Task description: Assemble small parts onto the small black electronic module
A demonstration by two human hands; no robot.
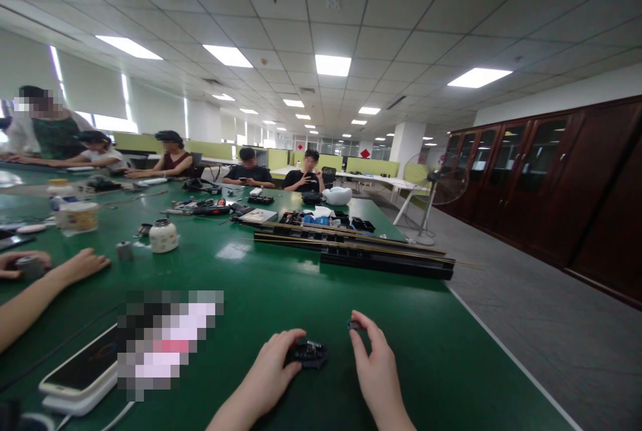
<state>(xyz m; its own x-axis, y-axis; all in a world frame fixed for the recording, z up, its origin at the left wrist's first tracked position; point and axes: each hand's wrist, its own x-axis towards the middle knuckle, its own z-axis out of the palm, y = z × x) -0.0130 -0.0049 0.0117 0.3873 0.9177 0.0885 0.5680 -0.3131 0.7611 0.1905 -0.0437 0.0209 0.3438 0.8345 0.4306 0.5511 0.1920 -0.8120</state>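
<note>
My left hand [271, 367] grips the left end of a small black device [311, 355] with bare metallic parts showing on top. It is held low over the green table, or rests on it; I cannot tell which. To the right, my right hand [371, 357] pinches a tiny dark piece [353, 325] between thumb and fingertips, apart from the device. What kind of part it is, I cannot make out.
A white phone [83, 361] with cables lies left on the green table [251, 290]. Beyond it are a co-worker's hands [80, 264], a grey cylinder [124, 250] and a jar [164, 237]. Long black rails [386, 264] stretch across ahead. Several people sit further back.
</note>
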